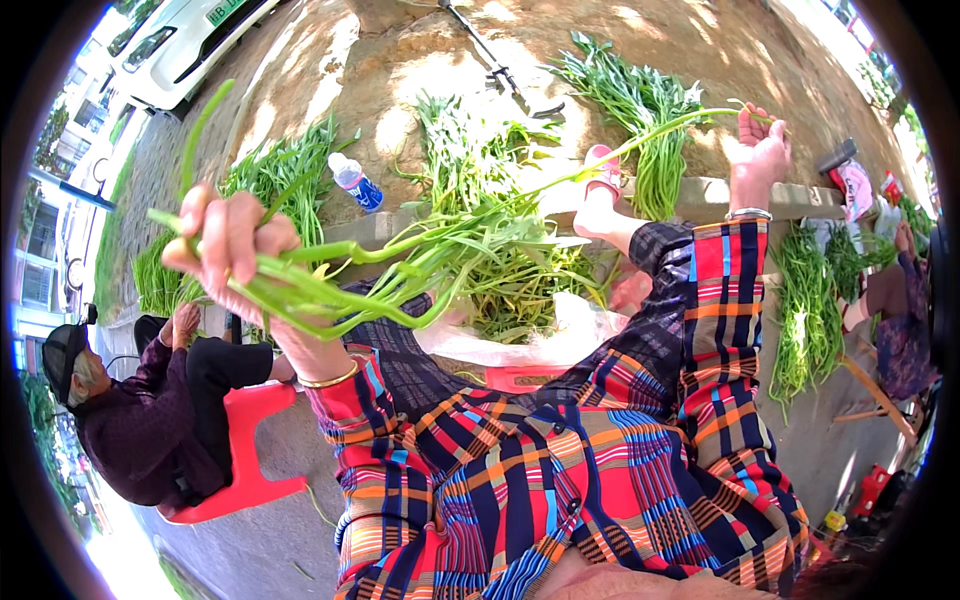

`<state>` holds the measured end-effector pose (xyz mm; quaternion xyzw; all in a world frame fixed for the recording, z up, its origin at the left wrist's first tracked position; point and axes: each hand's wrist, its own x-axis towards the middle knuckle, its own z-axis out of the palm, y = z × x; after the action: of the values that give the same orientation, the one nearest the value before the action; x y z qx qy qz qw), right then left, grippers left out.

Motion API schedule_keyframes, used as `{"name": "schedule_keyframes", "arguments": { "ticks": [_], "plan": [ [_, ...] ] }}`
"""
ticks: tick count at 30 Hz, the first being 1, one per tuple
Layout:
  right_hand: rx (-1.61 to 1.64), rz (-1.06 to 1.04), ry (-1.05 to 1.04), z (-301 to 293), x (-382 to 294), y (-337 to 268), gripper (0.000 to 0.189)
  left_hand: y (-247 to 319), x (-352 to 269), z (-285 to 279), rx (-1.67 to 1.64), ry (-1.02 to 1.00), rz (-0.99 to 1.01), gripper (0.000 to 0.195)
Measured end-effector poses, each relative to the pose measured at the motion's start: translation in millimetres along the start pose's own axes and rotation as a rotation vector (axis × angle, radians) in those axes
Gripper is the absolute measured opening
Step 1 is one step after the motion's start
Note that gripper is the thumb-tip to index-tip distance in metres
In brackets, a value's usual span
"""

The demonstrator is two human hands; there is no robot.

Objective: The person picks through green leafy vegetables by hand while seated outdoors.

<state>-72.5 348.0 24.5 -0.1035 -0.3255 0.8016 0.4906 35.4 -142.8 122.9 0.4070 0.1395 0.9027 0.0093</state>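
Note:
My left hand (232,244) grips a loose bunch of long green leafy stems (360,300), probably water spinach, raised above my lap. Their leafy ends trail to the right. Far out to the right, my right hand (761,154) pinches the thin end of one long stem (652,135), which stretches back toward the bunch. Below the stems, a heap of loose leaves and trimmings (517,300) lies between my knees on a translucent plastic bag (487,350). A pile of leafy greens (465,161) rests beyond it at the curb.
More greens (637,97) lie on the dirt at right, near a walking stick (487,52). A bottle (356,182) stands by the left greens (289,176). A person (142,420) sits left on a red stool (251,450); another person (904,322) sits at far right beside greens (806,315).

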Motion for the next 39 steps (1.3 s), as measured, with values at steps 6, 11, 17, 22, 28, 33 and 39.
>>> {"name": "schedule_keyframes", "arguments": {
  "ticks": [6,11,17,22,28,33,39],
  "plan": [
    [-0.025,-0.235,-0.022,5,3,-16,0.018,21,-11,1,-0.003,-0.057,-0.052,0.021],
    [0.039,0.075,-0.352,16,-28,-15,0.025,-15,-19,-10,0.196,0.261,-0.101,0.020],
    [0.315,0.857,-0.744,56,-122,-9,0.019,-108,-28,-38,0.848,0.497,-0.430,0.009],
    [0.053,0.816,-0.924,77,-187,-1,0.018,-123,-28,-40,0.840,0.392,-0.521,0.017],
    [-0.358,0.593,-1.053,85,-195,-10,0.018,-142,-31,-40,0.914,0.300,-0.695,0.011],
    [-0.457,0.469,-1.156,83,-202,-10,0.017,-154,-36,-36,1.064,0.249,-0.766,0.010],
    [-0.574,0.250,-1.301,80,-211,-6,0.017,-156,-39,-35,1.018,0.369,-0.919,0.015]
  ]
}}
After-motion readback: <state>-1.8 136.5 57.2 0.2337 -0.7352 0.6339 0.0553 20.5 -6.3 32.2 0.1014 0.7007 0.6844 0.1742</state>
